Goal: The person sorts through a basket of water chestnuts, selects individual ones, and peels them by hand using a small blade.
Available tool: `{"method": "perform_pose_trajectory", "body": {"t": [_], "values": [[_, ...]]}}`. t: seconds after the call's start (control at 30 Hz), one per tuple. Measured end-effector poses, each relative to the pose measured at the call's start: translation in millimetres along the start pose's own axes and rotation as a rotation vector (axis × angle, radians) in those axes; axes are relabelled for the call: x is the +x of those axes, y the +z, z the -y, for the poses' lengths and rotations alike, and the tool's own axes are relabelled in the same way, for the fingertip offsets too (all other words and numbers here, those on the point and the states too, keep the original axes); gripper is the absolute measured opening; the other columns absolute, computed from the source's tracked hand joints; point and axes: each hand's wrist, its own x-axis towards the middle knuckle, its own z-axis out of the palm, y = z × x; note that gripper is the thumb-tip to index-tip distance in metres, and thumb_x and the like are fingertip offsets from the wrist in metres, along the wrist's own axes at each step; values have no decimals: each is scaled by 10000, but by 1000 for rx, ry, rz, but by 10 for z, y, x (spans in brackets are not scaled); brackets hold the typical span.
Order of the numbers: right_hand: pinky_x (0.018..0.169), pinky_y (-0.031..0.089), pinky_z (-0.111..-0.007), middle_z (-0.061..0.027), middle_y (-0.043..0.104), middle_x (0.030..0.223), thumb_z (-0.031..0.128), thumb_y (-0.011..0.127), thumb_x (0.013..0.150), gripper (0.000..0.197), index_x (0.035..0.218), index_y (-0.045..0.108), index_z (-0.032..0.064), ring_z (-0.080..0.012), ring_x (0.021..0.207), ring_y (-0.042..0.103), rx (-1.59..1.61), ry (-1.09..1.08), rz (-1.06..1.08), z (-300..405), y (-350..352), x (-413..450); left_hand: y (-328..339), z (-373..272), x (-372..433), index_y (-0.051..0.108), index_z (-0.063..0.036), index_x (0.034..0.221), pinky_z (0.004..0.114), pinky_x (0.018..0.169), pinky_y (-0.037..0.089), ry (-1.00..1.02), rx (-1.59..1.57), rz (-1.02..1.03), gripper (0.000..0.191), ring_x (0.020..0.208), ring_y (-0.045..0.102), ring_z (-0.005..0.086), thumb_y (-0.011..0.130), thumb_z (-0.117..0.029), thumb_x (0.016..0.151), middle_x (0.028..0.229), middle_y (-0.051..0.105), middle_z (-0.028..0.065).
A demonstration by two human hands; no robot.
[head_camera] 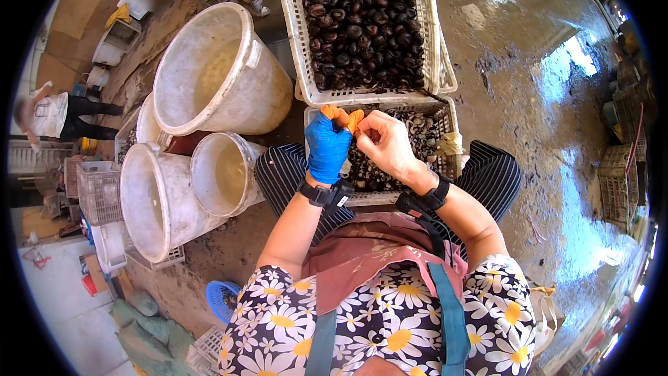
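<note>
My left hand [329,141], in a blue glove with orange finger coverings, is raised over a lower crate. My bare right hand [383,141] meets it, its thumb and index finger pinching at an orange fingertip covering [355,120] on the left hand. Whether anything small lies between the fingers cannot be told. Below both hands, a pale plastic crate [455,115] holds many small dark and whitish pieces [417,125]. Just beyond stands a larger plastic crate [430,26] full of dark, round, glossy water chestnuts or similar items [360,26].
Big white tubs [276,83] [180,214] and a smaller bucket [250,156] with cloudy liquid stand at the left. A blue basket [211,297] sits on the floor at lower left. Another person [52,115] stands far left. The muddy floor [511,78] at the right is wet.
</note>
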Motion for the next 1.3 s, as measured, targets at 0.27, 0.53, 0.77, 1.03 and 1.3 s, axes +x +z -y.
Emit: {"method": "perform_pose_trajectory", "body": {"t": [0.27,0.53,0.77,1.03,1.3], "values": [[555,465,-337,-80,546,674,61,635,712,55,722,595,24,-253,607,564,-121,-203,-63,1,-25,8,-39,13,59,588,-20,817,229,578,458,26,59,97,165,617,498,93,688,76,729,700,557,35],[605,510,-336,-70,643,783,126,659,766,86,826,679,66,-271,670,633,-155,-80,33,-49,-202,28,-146,-15,54,580,-9,858,249,608,473,150,201,168,229,631,518,119,741,21,697,722,560,51],[660,492,-356,-50,619,794,141,655,759,100,838,685,87,-261,774,608,-333,-318,161,-95,-426,225,-107,-153,145,512,-79,1210,322,775,503,351,361,241,628,916,605,268,793,-51,649,1060,586,106],[589,481,-380,-46,581,702,167,642,677,82,687,658,87,-256,693,601,-660,-467,440,-137,-387,231,-87,-155,210,472,-135,1303,386,877,463,411,405,483,815,1044,544,349,741,28,550,1251,510,129],[580,488,-368,-56,579,676,206,660,651,125,649,644,82,-243,698,594,-561,-511,420,-220,-309,117,-73,16,101,454,-136,1329,395,956,404,389,443,557,824,1130,487,349,738,-20,565,1330,448,136]]}}
